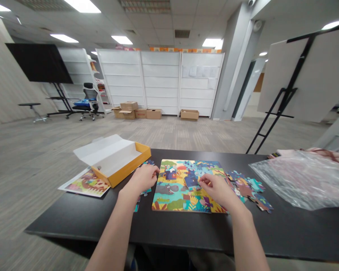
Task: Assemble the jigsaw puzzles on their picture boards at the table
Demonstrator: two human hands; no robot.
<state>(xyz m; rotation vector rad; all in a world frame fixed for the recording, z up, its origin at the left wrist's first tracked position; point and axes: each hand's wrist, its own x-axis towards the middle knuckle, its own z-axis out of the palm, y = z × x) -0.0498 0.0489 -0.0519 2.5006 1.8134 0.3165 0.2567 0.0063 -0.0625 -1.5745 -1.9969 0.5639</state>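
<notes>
A colourful jigsaw puzzle with a hippo and other animals lies on the black table, its pieces mostly joined. My right hand is over its right part, thumb and fingers pinched at the edge of a dark blue puzzle piece. That piece sits askew over the picture. By the puzzle's left edge is my left hand, fingers loosely bent and somewhat apart, with no piece visible in them. Loose puzzle pieces lie partly hidden beneath it. More loose pieces are heaped to the right of the puzzle.
An open yellow box with a white lid lies at the left, over a printed picture sheet. Clear plastic wrapping covers the right of the black table. Beyond stand a whiteboard stand, cardboard boxes and white shelving.
</notes>
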